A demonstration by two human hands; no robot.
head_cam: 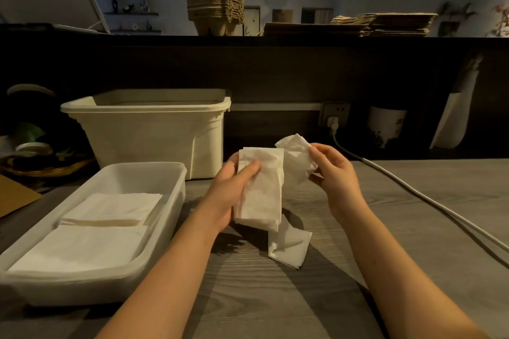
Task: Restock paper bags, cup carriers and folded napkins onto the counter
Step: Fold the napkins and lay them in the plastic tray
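Note:
My left hand [224,190] grips a small stack of folded white napkins [261,190] above the grey wooden table, thumb across the front. My right hand [334,173] pinches a single crumpled white napkin [296,157] just to the right of that stack. Another folded napkin [289,248] lies on the table below them. A white plastic tray [176,173] at the left holds two flat piles of napkins [104,228]. On the raised dark counter behind stand a stack of brown cup carriers [214,5] and flat brown paper bags [358,25].
A cream plastic bin [146,129] stands behind the tray. A white power cable [413,190] runs from a wall socket [333,115] across the table's right side. A wicker basket with dishes [41,162] sits far left; a white pot [385,124] at back right.

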